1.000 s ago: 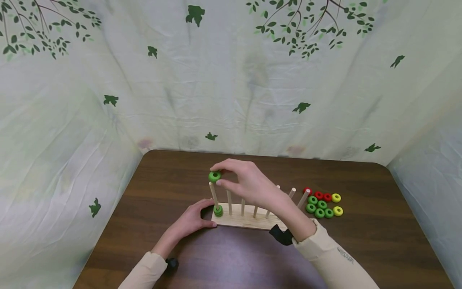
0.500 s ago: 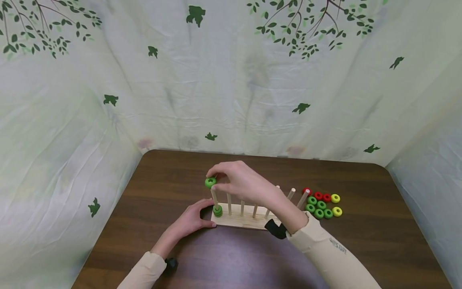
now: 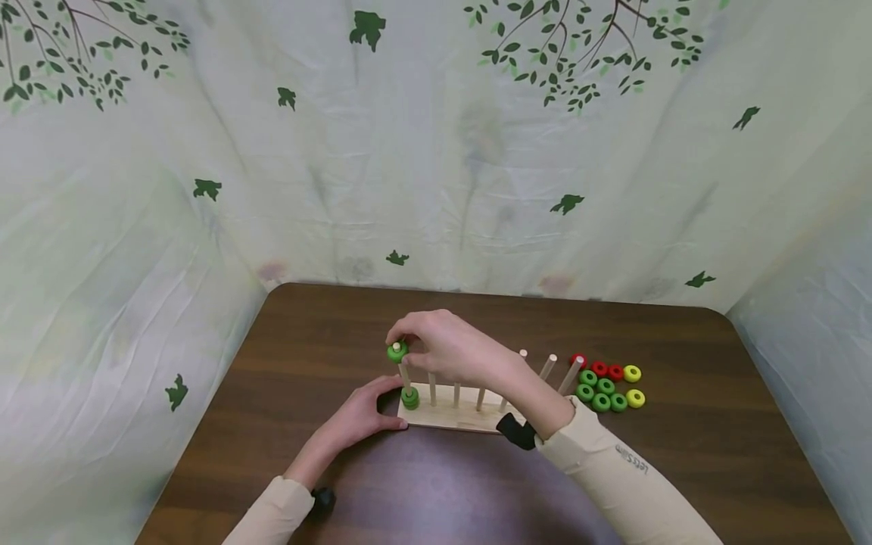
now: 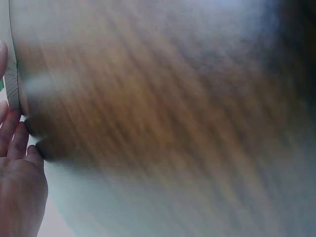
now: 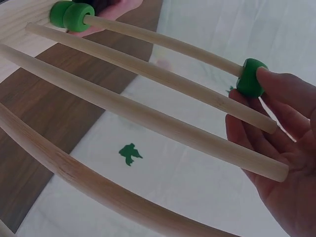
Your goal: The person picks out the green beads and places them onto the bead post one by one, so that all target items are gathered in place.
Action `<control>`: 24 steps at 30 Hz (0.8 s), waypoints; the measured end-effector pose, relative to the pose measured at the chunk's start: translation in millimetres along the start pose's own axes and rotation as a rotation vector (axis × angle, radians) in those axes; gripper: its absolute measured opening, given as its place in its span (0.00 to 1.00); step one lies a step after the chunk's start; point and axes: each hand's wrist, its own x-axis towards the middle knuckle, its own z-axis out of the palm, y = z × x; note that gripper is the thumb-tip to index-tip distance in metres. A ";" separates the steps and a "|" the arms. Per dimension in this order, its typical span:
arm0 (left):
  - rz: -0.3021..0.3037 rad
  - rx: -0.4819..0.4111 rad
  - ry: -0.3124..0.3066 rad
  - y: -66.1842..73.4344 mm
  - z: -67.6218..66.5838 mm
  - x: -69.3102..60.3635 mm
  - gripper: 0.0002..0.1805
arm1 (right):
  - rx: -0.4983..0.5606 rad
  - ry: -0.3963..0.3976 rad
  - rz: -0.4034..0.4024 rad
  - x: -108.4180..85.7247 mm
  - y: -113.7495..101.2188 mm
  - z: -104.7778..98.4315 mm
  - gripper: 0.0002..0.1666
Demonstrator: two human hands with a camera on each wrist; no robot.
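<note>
My right hand (image 3: 453, 348) pinches a green ring (image 3: 395, 356) between thumb and fingers. This ring sits round the top of the leftmost peg (image 3: 405, 375), whose tip pokes through the hole. Seen from the right wrist, the held ring (image 5: 250, 79) is at the peg's end, and two green rings (image 5: 75, 18) lie stacked at its base. The peg stands on a pale wooden board (image 3: 446, 416) with a row of upright pegs. My left hand (image 3: 362, 411) holds the board's left end, thumb at the front edge and fingers behind. Only part of that hand (image 4: 22, 187) shows in the left wrist view.
Right of the board lie loose rings: several green rings (image 3: 605, 386), red rings (image 3: 599, 369) and two yellow rings (image 3: 635, 398). The other pegs (image 3: 571, 375) rise bare under and beside my right forearm. A leaf-printed curtain (image 3: 436, 189) hangs behind the brown table (image 3: 327, 318).
My right hand has moved slightly left and down, bringing the green ring from above the leftmost peg onto its tip. The left hand stays at the board's end.
</note>
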 end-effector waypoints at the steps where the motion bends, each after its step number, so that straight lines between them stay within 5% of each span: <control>1: -0.005 -0.001 -0.004 0.1 -0.1 0.1 0.37 | -0.006 -0.001 0.001 0.1 -0.4 0.1 0.14; 15: 0.008 -0.009 0.005 1.3 -0.8 -1.3 0.37 | -0.022 0.029 -0.003 -3.0 -2.2 0.6 0.17; 24: 0.024 0.014 0.026 -0.1 0.4 -0.7 0.38 | 0.035 0.207 -0.089 -20.7 -11.7 -5.7 0.18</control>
